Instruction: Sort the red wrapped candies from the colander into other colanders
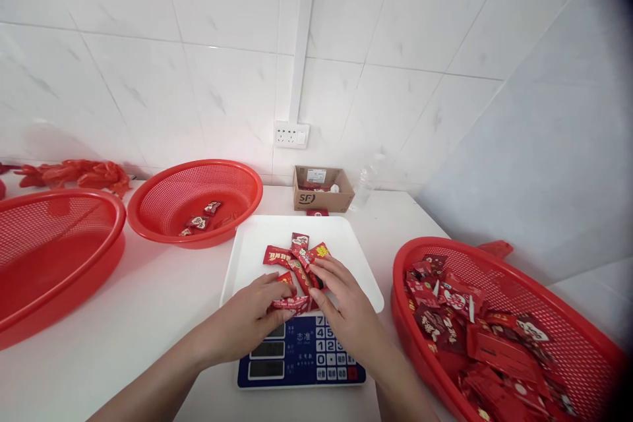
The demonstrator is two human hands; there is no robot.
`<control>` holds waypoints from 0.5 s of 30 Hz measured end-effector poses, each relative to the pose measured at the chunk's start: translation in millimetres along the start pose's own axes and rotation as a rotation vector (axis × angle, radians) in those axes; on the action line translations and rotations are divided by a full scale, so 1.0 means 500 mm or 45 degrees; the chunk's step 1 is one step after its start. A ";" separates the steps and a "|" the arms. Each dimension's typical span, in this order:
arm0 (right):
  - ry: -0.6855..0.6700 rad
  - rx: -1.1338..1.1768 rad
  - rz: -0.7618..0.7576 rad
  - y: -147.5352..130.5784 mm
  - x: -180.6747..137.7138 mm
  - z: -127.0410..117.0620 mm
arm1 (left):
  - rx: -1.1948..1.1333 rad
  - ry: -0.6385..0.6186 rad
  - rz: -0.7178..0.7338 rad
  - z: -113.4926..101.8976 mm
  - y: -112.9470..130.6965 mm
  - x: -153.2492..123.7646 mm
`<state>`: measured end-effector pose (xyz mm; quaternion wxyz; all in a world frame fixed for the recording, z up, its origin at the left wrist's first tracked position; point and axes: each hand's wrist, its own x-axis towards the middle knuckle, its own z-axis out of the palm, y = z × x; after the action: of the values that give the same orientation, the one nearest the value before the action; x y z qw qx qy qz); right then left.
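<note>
A blue electronic scale (301,356) with a white weighing tray (257,244) stands in front of me. Several red candy packets (297,260) lie in a small pile on the tray. My left hand (254,316) rests at the near edge of the pile, fingers curled over a red packet (289,304). My right hand (343,303) lies on the pile's right side, fingers spread and pressing on the packets. Both hands cover part of the pile and the scale's keypad.
A red mesh basket (583,343) full of red packets sits at the right. Another red basket (195,201) behind the scale holds a few packets. A third red basket (54,257) is at left. A small cardboard box (322,190) and a clear bottle (366,184) stand by the tiled wall.
</note>
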<state>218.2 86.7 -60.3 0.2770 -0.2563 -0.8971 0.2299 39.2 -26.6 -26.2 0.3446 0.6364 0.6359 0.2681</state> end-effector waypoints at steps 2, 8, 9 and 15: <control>-0.003 -0.004 -0.006 -0.001 -0.002 -0.001 | -0.026 0.006 0.046 0.001 0.004 0.001; -0.012 0.026 -0.011 -0.002 -0.007 -0.004 | -0.080 0.052 0.025 0.005 0.005 -0.002; -0.012 0.025 -0.010 -0.002 -0.008 -0.004 | -0.082 0.061 0.011 0.006 0.004 -0.003; -0.038 0.001 -0.014 -0.005 -0.010 -0.004 | -0.118 0.102 -0.073 0.006 0.000 -0.004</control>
<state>222.1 82.5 -59.2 0.2649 -0.2477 -0.9024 0.2325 41.6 -29.0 -27.7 0.3555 0.5900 0.6542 0.3124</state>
